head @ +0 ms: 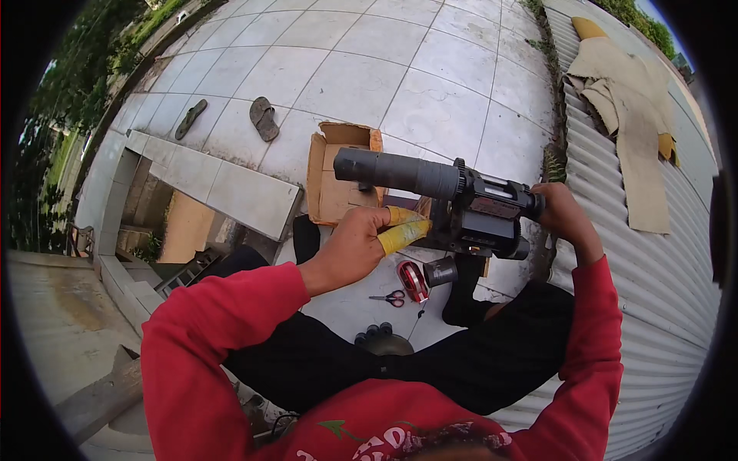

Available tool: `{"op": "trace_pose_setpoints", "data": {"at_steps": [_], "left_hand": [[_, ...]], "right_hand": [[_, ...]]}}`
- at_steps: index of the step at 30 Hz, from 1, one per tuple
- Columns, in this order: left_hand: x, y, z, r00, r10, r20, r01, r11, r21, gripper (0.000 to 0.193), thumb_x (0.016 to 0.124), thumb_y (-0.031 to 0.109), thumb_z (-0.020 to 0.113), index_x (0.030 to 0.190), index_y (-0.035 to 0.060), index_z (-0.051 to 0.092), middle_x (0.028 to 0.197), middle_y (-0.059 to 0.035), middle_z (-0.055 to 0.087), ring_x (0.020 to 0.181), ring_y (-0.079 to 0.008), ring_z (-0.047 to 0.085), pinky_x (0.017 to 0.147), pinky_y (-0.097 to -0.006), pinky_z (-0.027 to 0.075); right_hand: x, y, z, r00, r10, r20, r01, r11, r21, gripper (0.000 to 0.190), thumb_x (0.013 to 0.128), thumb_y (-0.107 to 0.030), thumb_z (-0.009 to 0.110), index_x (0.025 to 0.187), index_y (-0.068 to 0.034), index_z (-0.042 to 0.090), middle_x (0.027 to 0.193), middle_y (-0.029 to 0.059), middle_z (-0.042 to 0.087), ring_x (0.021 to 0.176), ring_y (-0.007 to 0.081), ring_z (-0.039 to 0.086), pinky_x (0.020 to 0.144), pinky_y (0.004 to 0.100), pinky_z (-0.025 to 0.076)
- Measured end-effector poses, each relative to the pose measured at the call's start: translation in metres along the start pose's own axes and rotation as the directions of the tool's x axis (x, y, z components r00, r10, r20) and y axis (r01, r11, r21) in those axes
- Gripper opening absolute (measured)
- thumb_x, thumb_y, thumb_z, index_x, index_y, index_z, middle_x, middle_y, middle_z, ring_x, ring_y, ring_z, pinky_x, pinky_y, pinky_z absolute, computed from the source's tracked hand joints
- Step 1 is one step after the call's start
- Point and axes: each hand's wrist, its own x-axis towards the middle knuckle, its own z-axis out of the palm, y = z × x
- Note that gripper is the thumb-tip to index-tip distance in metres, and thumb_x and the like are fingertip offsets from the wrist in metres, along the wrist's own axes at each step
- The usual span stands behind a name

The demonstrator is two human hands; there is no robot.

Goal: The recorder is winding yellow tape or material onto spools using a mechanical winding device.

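Observation:
A black geared winding device [490, 216] with a long dark roll of tape or sheet [398, 173] on its shaft stands before me. My right hand [562, 213] is closed around the knob at the device's right end. My left hand [375, 236], with yellow wrapping on thumb and finger, pinches at the device's body below the roll; what is between the fingertips is hidden. Below lie scissors [395, 298], a red and silver tape dispenser or similar tool [413, 281] and a short dark roll [440, 271]. An open cardboard box [316, 178] sits behind the device.
Two sandals [264, 119] lie on the tiled floor. A raised tiled ledge [230, 184] borders an opening at left. Corrugated roofing sheet [605, 276] runs along the right, with beige cloth [640, 127] on it. Several small dark rolls [373, 331] and a round dish [392, 346] lie between my legs.

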Motion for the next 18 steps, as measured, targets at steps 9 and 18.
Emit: {"op": "trace_pose_setpoints", "data": {"at_steps": [9, 18], "left_hand": [[0.000, 0.004, 0.000, 0.999, 0.049, 0.006, -0.049, 0.999, -0.013, 0.028, 0.106, 0.017, 0.069, 0.128, 0.0005, 0.075, 0.099, 0.0030, 0.074, 0.083, 0.0005, 0.058, 0.070, -0.0205, 0.048], [-0.003, 0.014, 0.002, 0.997, 0.077, -0.025, -0.077, 0.997, -0.003, 0.029, 0.106, 0.018, 0.070, 0.128, 0.0002, 0.075, 0.099, 0.0028, 0.074, 0.082, 0.0005, 0.057, 0.068, -0.0209, 0.048]], "right_hand": [[0.002, -0.004, 0.012, 1.000, 0.008, 0.003, -0.008, 1.000, -0.030, 0.038, 0.079, -0.015, 0.087, 0.108, 0.001, 0.068, 0.089, 0.0230, 0.071, 0.085, 0.0436, 0.067, 0.079, 0.0444, 0.054], [-0.004, -0.014, 0.002, 0.999, -0.039, -0.024, 0.037, 0.998, -0.057, 0.029, 0.082, -0.016, 0.085, 0.101, 0.002, 0.070, 0.088, 0.0225, 0.071, 0.082, 0.0425, 0.067, 0.078, 0.0442, 0.054]]}}
